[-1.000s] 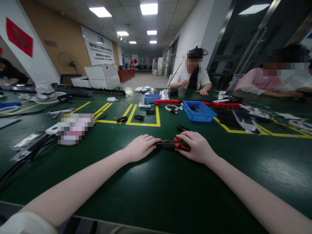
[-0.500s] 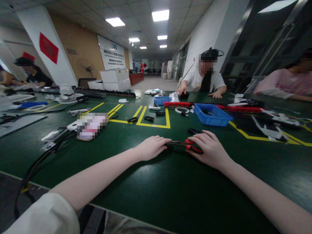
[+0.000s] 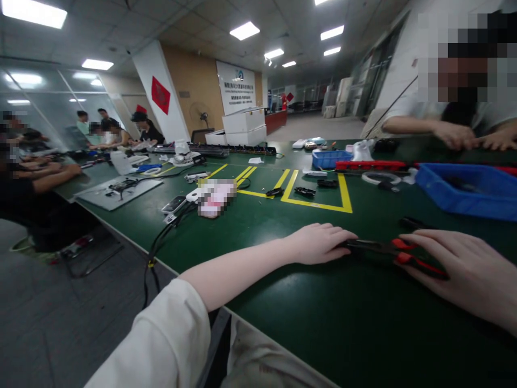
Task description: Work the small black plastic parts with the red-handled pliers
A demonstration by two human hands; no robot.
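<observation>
My right hand (image 3: 464, 264) is wrapped round the red and black handles of a pair of pliers (image 3: 375, 246). The pliers point left, their metal jaws reaching my left hand (image 3: 321, 243). My left fingers are pinched together at the jaw tips on a small dark part, mostly hidden by the fingers and too small to name. Just beyond my right fingers lies a black piece (image 3: 416, 223) on the green table (image 3: 258, 242). Several small black parts, one of them a black clip-like piece (image 3: 305, 192), lie by the yellow tape.
A blue bin (image 3: 464, 199) with dark items stands at the right, and a smaller blue bin (image 3: 329, 158) farther back. A phone (image 3: 217, 198) and a power strip (image 3: 193, 195) with cables lie left. Across the table is a co-worker's hand (image 3: 454, 134).
My view has turned left, so the table things sit farther right in the picture. The pliers remain between my hands. The co-worker's hands across the table have come closer together.
</observation>
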